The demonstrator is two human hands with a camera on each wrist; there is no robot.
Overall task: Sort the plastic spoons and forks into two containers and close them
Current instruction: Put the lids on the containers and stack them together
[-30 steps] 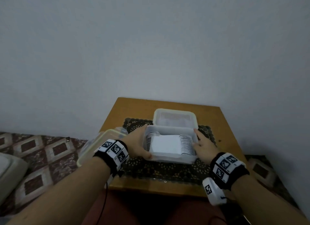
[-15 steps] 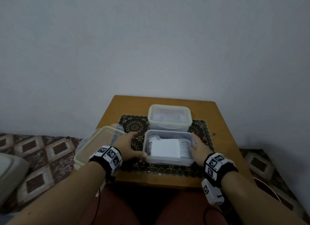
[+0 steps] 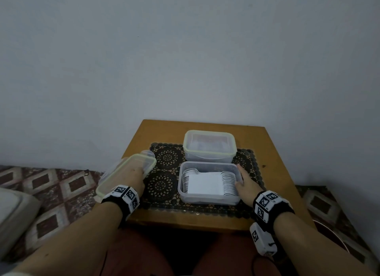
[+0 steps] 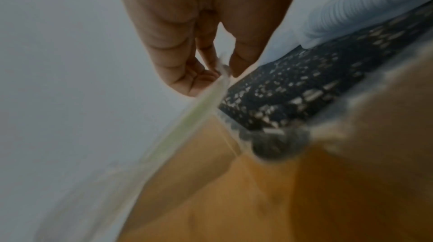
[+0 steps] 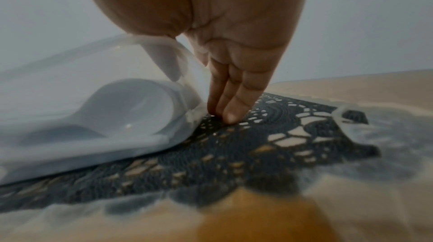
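On the desk, the open spoon container sits nearer than the lidded far container. The left hand has left it to pinch the lid; the right hand, fingers straight, steadies it. Closing comes next.

A: What is hidden in the head view?

B: The left hand sits behind the clear lid, so its fingers show only as a dim shape through the plastic. In the closed container at twelve o'clock, the contents are a pale blur.

A: And the wrist views?

B: The left one smears the lid's green rim and the bench. The right one cuts the open container off at nine o'clock; its near mat is blurred.
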